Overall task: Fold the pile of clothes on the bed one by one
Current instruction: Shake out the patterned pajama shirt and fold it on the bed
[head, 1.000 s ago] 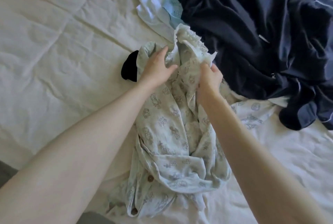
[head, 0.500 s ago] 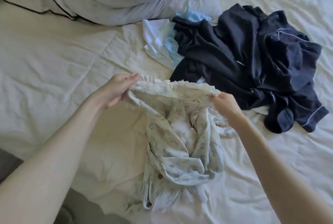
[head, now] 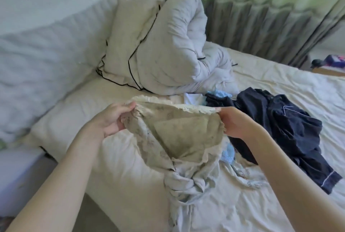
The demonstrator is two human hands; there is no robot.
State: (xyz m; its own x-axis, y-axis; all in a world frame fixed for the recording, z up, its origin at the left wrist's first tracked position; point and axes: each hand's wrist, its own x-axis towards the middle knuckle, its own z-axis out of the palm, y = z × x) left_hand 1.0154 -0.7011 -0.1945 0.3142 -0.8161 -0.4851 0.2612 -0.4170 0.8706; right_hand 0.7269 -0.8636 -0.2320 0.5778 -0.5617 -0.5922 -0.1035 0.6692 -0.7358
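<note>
Printed garment (head: 186, 138) is pinched at its frilled edge by left hand (head: 110, 120) and right hand (head: 235, 122); length hangs downward between them.

One head-worn camera looks forward and down, close over the bed (head: 280, 86).

Pale printed garment (head: 188, 134), navy clothes (head: 291, 131)

Both arms outstretched — left hand (head: 110, 118) and right hand (head: 235, 122) pinching; raised.
</note>
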